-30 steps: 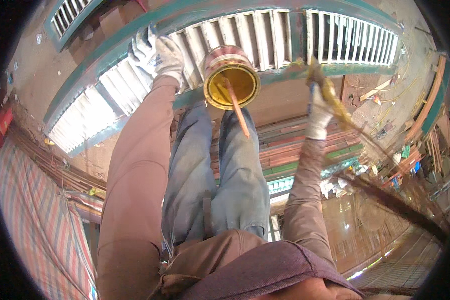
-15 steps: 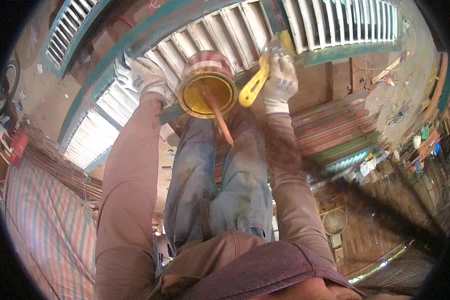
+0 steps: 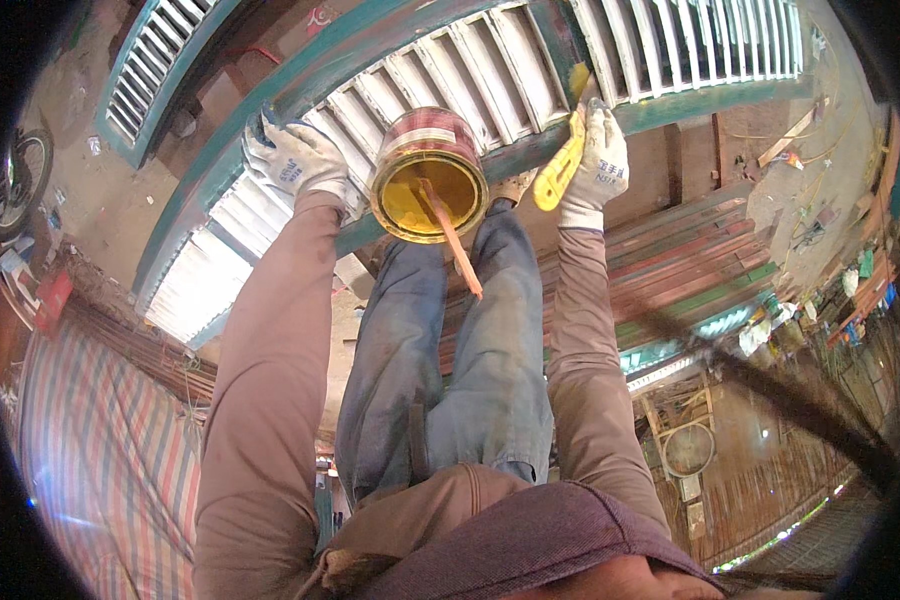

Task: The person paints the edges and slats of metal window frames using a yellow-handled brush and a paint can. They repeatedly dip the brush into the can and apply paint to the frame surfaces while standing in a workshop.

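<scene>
A long louvered shutter (image 3: 450, 75) with white slats and a dark green frame lies across in front of me. My left hand (image 3: 295, 160), in a white glove, is closed over the frame's edge at left. My right hand (image 3: 598, 155), gloved too, grips a paintbrush with a yellow handle (image 3: 560, 170); its bristles (image 3: 579, 80) meet the green crossbar (image 3: 558, 45) between two slatted sections. Between my hands is a red paint can (image 3: 430, 132) with yellow inside and a wooden stick (image 3: 458, 245) leaning out; what supports it is hidden.
Another green-framed shutter (image 3: 135, 110) lies at far left, with a wheel (image 3: 25, 185) beyond. Stacked boards (image 3: 680, 250) are at right, behind my right arm. A striped sheet (image 3: 105, 440) covers something at lower left. A thin dark pole (image 3: 770, 390) slants at lower right.
My right hand has moved right and slightly forward with the paintbrush, whose handle is sharper now. My left hand keeps its hold on the frame. The whole view has shifted a little.
</scene>
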`<state>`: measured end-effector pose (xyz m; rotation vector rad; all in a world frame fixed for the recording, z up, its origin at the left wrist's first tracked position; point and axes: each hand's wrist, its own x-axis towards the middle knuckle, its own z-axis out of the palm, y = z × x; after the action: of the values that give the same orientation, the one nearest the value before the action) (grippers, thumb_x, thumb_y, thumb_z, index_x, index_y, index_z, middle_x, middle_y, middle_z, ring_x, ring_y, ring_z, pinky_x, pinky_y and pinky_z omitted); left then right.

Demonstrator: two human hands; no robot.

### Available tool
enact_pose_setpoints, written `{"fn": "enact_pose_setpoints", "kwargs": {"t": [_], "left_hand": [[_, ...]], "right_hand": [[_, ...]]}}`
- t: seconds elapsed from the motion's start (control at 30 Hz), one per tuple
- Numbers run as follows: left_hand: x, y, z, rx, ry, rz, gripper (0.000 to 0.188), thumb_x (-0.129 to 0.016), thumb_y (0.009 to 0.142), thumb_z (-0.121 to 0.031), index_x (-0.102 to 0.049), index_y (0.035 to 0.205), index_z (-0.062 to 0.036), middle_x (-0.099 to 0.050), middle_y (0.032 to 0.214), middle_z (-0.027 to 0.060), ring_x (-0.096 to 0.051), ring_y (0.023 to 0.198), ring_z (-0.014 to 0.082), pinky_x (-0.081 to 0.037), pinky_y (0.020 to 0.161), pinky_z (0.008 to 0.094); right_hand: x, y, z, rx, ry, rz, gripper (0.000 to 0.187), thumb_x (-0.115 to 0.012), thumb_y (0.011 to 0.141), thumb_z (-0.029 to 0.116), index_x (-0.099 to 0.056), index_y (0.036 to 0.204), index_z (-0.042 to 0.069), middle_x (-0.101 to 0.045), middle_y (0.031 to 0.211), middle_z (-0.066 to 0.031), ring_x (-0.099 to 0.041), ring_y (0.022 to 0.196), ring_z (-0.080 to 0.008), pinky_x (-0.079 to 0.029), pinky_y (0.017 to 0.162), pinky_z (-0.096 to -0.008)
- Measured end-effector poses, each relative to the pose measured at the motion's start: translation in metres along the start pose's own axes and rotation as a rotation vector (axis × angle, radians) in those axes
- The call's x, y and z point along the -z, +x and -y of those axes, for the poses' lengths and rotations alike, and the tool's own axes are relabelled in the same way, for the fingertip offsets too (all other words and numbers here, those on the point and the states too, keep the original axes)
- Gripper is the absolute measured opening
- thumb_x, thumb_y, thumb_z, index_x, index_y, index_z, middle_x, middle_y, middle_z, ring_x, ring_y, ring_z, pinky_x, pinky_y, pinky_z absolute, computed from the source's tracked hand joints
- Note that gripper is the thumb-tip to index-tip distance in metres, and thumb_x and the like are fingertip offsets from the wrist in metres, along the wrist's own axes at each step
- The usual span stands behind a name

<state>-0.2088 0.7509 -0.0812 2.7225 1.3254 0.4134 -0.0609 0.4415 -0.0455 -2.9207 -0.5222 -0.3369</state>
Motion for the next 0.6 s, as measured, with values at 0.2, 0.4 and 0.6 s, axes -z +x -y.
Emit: {"fn": "enact_pose_setpoints", "kwargs": {"t": [0.2,0.4,0.6], "left_hand": [[0.008,0.001,-0.003,-0.019,0.107,-0.023,0.035,-0.047,0.091,-0.013,-0.048,0.123,0.0031,-0.046,0.129,0.0271,-0.042,0.12,0.0429,-0.035,0.101,0.0527],[0.005,0.005,-0.006,-0.01,0.198,-0.016,0.035,-0.049,0.09,-0.012,-0.048,0.12,0.0036,-0.05,0.124,0.0271,-0.047,0.117,0.0418,-0.035,0.102,0.0521],[0.006,0.001,-0.001,0.031,0.141,0.0,0.042,-0.052,0.084,-0.013,-0.049,0.123,0.0016,-0.046,0.129,0.0259,-0.042,0.124,0.0422,-0.029,0.107,0.0552]], "right_hand": [[0.019,-0.014,0.012,0.113,0.111,0.213,0.032,-0.07,0.08,0.018,-0.068,0.111,0.013,-0.068,0.108,-0.0089,-0.068,0.096,-0.0254,-0.056,0.078,-0.0348],[0.004,0.014,0.002,0.012,0.011,0.144,0.037,-0.067,0.084,0.018,-0.064,0.121,0.013,-0.068,0.109,-0.0105,-0.067,0.095,-0.0268,-0.055,0.077,-0.035],[0.008,0.008,0.02,0.066,0.118,0.192,0.033,-0.065,0.084,0.017,-0.066,0.117,0.014,-0.069,0.11,-0.0084,-0.068,0.094,-0.0249,-0.055,0.076,-0.0324]]}}
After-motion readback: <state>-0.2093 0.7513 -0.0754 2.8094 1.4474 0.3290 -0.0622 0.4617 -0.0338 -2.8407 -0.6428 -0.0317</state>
